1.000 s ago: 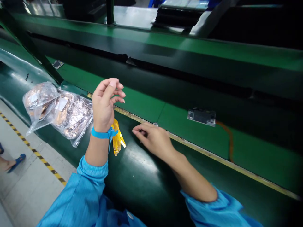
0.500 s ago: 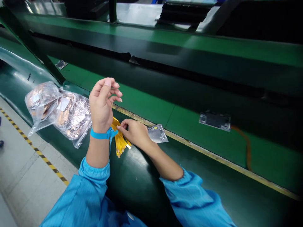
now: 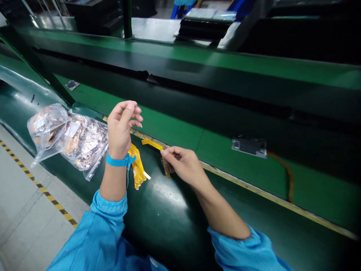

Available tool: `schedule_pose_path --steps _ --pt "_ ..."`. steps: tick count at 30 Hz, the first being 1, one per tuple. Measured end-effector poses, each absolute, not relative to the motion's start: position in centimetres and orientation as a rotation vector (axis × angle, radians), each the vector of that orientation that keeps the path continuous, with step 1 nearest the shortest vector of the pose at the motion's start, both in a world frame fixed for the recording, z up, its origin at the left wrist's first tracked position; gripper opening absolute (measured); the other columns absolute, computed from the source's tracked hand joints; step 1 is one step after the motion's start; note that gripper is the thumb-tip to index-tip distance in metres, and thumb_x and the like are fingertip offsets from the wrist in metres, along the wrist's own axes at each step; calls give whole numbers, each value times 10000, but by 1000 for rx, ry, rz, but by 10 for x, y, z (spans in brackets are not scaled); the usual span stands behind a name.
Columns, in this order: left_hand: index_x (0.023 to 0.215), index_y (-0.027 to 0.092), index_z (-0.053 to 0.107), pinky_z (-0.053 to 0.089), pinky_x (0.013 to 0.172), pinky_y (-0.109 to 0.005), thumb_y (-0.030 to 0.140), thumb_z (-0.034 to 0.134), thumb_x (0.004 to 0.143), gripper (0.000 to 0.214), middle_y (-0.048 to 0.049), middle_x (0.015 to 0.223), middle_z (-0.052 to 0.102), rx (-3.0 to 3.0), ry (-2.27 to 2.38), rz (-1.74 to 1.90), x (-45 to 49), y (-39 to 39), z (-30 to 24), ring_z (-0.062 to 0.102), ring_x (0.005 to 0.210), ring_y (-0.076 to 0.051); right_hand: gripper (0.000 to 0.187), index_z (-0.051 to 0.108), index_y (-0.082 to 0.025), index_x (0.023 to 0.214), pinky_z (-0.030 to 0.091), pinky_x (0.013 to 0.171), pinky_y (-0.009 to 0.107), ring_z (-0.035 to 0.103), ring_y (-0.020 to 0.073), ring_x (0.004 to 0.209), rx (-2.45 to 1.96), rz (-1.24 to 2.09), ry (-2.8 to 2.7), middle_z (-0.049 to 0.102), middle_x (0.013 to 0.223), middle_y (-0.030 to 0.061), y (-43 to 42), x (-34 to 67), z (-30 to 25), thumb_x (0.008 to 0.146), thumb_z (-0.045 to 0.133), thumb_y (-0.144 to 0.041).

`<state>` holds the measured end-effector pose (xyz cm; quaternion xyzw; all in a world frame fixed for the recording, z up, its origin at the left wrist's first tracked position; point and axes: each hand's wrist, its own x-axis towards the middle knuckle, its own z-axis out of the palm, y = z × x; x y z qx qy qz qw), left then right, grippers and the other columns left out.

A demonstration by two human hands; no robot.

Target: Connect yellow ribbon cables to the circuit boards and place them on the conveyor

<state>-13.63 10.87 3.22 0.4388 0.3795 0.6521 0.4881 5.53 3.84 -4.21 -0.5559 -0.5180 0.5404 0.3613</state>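
Note:
My left hand [image 3: 122,126] is raised above the dark green bench, wrist upright with a blue strap, fingers curled towards the thumb in a loose pinch; what it holds, if anything, does not show. Just behind its wrist lies a pile of yellow flex strips [image 3: 138,167]. My right hand [image 3: 183,163] hovers low over the bench to the right of the pile. It pinches one yellow strip [image 3: 151,143] that sticks out to the left of the fingertips. A dark edge shows under its fingers.
Clear plastic bags of copper-coloured parts [image 3: 70,137] lie at the left. On the green conveyor belt [image 3: 175,130] rest a metal plate [image 3: 249,146] with an orange cable [image 3: 288,177] and a small part [image 3: 72,84]. Floor with hazard tape [image 3: 42,188] lies lower left.
My right hand reached left to the yellow pile, then drew back to the right with one strip pinched. The metal plate seen beside it half a second ago is now out of sight. My left hand barely moved.

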Motion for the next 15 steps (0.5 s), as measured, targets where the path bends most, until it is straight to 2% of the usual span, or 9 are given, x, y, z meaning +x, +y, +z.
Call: schedule_pose_path --steps 2,4,7,9,11,13,15 --pt "912 180 663 509 543 -189 368 716 949 198 -18 846 661 1155 930 1535 -131 110 29 624 664 -96 680 680 -167 774 496 516 278 585 166 537 -1411 1396 -1238 645 636 52 32 72 -34 723 765 -839" --pt "906 168 674 491 520 -178 346 722 933 186 -6 793 644 1234 970 1436 -124 109 27 597 623 -84 646 701 -169 764 539 565 285 635 182 590 -1402 1298 -1224 679 670 69 26 88 -27 744 784 -809" --pt "886 144 680 430 463 -163 314 727 916 179 24 654 590 1318 964 1179 -111 106 24 521 513 -64 562 719 -183 756 524 564 272 632 174 591 -1403 1004 -1282 678 666 55 16 105 -19 829 765 -738" --pt "892 131 680 413 443 -165 342 721 923 218 33 579 573 1344 882 969 -102 102 23 496 460 -64 439 717 -193 772 506 562 265 617 160 589 -1401 729 -1361 673 679 39 11 112 -15 921 741 -606" --pt "928 123 683 438 447 -180 418 712 935 297 18 565 604 1321 773 802 -94 98 22 529 444 -80 258 704 -201 815 509 588 262 634 155 629 -1339 429 -1475 688 730 28 6 116 -12 983 715 -395" --pt "940 121 683 487 465 -207 511 714 926 391 -12 601 657 1255 678 728 -87 94 22 592 457 -109 106 686 -202 875 524 630 260 667 151 683 -1222 145 -1607 712 792 22 3 119 -9 980 702 -209" --pt "912 124 680 534 487 -235 584 739 895 464 -41 654 701 1181 624 731 -83 92 21 645 485 -137 103 671 -198 939 526 655 267 691 152 717 -1117 -96 -1742 740 846 27 0 123 -8 950 716 -106"
